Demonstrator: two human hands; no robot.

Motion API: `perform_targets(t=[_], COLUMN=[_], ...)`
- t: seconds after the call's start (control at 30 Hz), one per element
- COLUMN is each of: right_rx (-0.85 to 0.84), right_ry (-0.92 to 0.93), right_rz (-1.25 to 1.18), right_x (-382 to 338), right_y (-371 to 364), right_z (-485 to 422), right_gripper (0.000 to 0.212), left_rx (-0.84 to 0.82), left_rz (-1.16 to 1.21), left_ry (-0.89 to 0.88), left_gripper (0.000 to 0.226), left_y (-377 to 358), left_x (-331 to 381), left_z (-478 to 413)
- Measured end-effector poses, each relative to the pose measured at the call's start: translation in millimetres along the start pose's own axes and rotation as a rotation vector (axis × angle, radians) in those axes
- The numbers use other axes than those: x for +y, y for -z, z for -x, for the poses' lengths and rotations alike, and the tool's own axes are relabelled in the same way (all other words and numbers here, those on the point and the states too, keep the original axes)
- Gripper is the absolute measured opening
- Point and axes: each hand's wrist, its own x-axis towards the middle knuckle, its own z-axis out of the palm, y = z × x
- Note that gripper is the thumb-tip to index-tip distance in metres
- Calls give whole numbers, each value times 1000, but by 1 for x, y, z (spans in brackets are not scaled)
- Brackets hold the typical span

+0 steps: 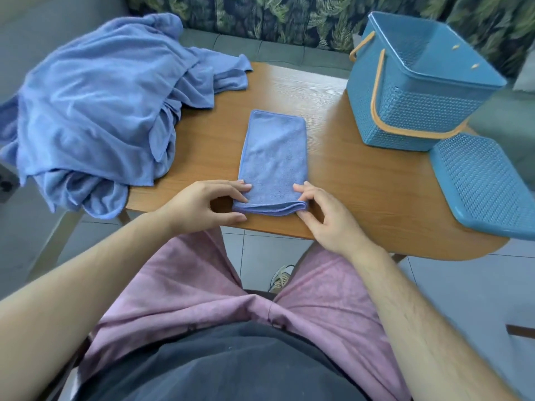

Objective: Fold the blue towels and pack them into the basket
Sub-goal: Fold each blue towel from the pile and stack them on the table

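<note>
View: single, head-worn, wide-angle.
Position: above the seated person's lap [188, 285], at the near edge of the counter [362, 183].
Facing: forward and steeply down.
Range: close. The forearms enter from the bottom corners. The left hand [202, 204] and right hand [327, 218] meet just below frame centre at the folded towel [275, 157].
Coverage: sofa [275, 50] along the top, counter mid-frame, floor [260, 256] below.
Distortion: edges bow outward.

Soft, even daylight; faint shadows under hands; wide-angle bending at edges; slight overall blur.
</note>
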Motion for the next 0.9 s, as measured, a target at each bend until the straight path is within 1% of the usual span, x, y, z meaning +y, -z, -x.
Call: perform_targets(t=[0.1, 0.13, 0.23, 0.3, 0.4, 0.43, 0.5, 0.57, 0.6, 0.67, 0.73, 0.8, 0.87, 0.9], right_rx=[28, 42, 83, 120, 227, 260, 296, 321, 324, 313, 267, 186, 116, 82], right_ry=[-80, -103, -149, -127, -91, -92, -76, -63, -70, -121, -209, -274, -302, -315], right_rz=[-73, -89, -101, -122, -172, -180, -164, -134, -121, -110, -111, -72, -8, 48], right_x=[-4, -8, -20, -34, -48, -50, -49, -43, -41, -34, -25, -14, -3, 2], right_y=[-6, -7, -1, 6, 17, 19, 22, 23, 22, 20, 18, 18, 16, 14], right_z=[2, 1, -8, -10, -13, -18, -34, -55, -66, -88, -110, -129, -146, -153], right_gripper=[16, 16, 8, 12, 32, 33, 21, 14, 17, 22, 25, 37, 50, 53], left_rx=[-7, 4, 85, 169, 257, 283, 336, 376, 387, 392, 384, 381, 320, 257], left_rz=[-41, -57, -74, -12, 237, 304, 370, 339, 296, 204, 192, 196, 141, 80], left_ry=[10, 10, 29, 107, 215, 235, 260, 283, 295, 329, 393, 435, 450, 450], left_gripper=[40, 38, 19, 11, 18, 20, 25, 22, 19, 24, 30, 25, 18, 21], left_y=[-5, -5, 0, 4, 8, 10, 16, 19, 20, 21, 23, 24, 21, 17], left_x=[3, 4, 10, 20, 38, 42, 44, 41, 38, 27, 16, 6, -7, -16], left_z=[3, 3, -1, -4, -12, -18, -34, -54, -64, -85, -107, -128, -145, -152])
